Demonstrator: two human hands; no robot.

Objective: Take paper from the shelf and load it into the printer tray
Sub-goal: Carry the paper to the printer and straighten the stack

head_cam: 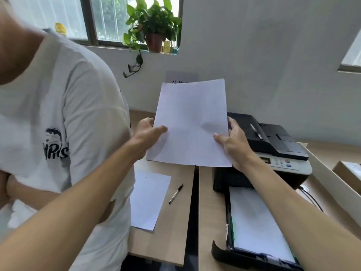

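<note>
While both hands pinch opposite side edges, a white sheet of paper (190, 124) is held up in the air in front of the wall, tilted slightly and raised clear of the counter (170, 222). Left hand (147, 133): grip closed on the sheet's left edge, thumb across the front face, the other fingers behind. Right hand (232, 141): grip closed on the right edge low down, thumb on the front, fingers curled round the back. Whether one sheet or a thin stack is held cannot be told.

Below and right of the held sheet stands a black and grey printer (273, 145), a pen (256, 131) lying on its top cover. Its paper tray (226, 249) is pulled out toward the viewer and already holds white paper (256, 223); the right forearm crosses above it.

On the counter's left section lie a second white sheet (148, 200) and, just beside it, a black pen (176, 193). A dark gap separates the two counter sections.

At far left stands another person in a white printed T-shirt (58, 118), close to the left forearm. A potted plant (154, 26) sits on the window sill behind.
</note>
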